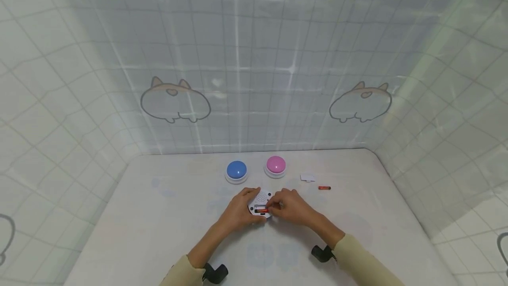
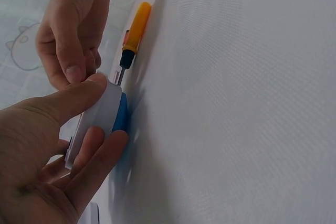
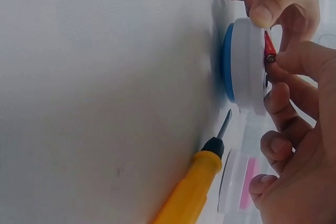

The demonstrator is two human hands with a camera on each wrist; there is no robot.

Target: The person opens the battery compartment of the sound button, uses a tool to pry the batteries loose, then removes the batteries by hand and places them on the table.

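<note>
A round white push-button device lies face down, its blue dome against the table and its perforated back facing up. My left hand grips its rim, thumb on one side and fingers on the other. A red-and-black battery sits at the open battery slot in the back. In the right wrist view, that battery tilts out of the slot. My right hand pinches its end with thumb and forefinger, the other fingers curled.
A yellow-handled screwdriver lies beside the device. Behind stand a blue button and a pink button, both dome up. To the right lie a small white cover and another battery. Patterned curtains surround the table.
</note>
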